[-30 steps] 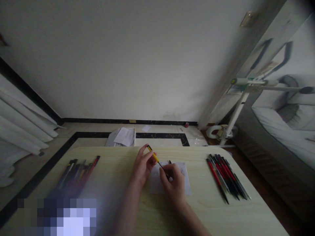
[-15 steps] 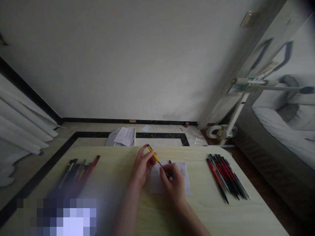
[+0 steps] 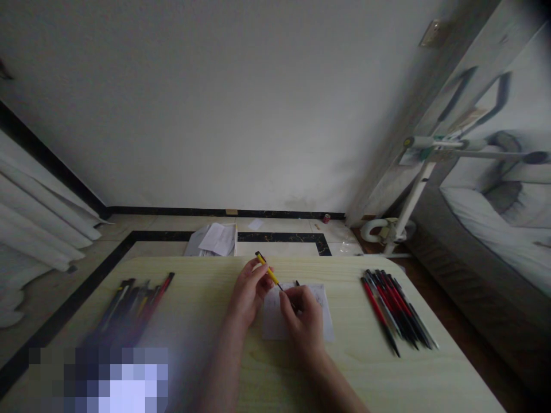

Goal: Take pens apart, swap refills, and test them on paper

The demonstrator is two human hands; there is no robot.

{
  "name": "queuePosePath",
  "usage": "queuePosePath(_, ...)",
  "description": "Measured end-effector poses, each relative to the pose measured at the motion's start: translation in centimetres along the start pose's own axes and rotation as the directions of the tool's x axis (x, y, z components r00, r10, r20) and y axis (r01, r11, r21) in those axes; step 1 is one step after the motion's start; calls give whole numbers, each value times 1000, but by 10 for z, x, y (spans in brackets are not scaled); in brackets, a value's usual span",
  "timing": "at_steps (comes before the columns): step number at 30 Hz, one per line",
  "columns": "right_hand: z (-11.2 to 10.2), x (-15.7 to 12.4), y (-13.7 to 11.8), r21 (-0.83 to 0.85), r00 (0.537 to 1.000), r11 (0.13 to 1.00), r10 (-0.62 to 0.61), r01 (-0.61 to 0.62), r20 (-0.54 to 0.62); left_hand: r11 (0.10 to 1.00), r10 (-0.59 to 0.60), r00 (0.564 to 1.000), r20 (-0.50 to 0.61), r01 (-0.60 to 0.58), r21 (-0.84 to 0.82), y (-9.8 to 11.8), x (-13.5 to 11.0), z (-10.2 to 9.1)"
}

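Note:
Above the paper, my left hand (image 3: 250, 289) is closed around a yellow pen (image 3: 269, 271), whose black end points up and to the left. A thin dark length runs from the pen's lower end into my right hand (image 3: 303, 314), where thumb and fingers pinch it. Whether that thin part is a refill or the pen's own tip, I cannot tell. Both hands hover over a small white sheet of paper (image 3: 275, 327) with handwriting on it. Just past the right knuckles, a small black tip (image 3: 297, 283) shows at the sheet's upper edge; the rest of it is hidden.
Several red, black and clear pens (image 3: 390, 310) lie side by side on the table (image 3: 344, 373) at the right. Another group of pens (image 3: 138, 301) lies at the left, partly blurred by a bright haze. Beyond the table, papers (image 3: 218, 238) are stacked on the floor.
The yellow pen's black end has shifted very slightly to the left and up. Both hands otherwise keep their hold and place.

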State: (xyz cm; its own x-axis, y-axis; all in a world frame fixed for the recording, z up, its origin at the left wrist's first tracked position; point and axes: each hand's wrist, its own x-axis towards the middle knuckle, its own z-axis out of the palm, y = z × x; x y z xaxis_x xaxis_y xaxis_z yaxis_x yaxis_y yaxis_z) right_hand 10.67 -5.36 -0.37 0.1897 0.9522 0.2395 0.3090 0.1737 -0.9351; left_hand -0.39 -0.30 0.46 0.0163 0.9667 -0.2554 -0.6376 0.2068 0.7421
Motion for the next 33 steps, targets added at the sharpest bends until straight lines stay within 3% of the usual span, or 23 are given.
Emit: queuePosePath(33, 0, 1, 2, -61, 1000, 998, -8, 7, -18, 1000, 15, 1000, -11, -15, -7, 0, -1, -2)
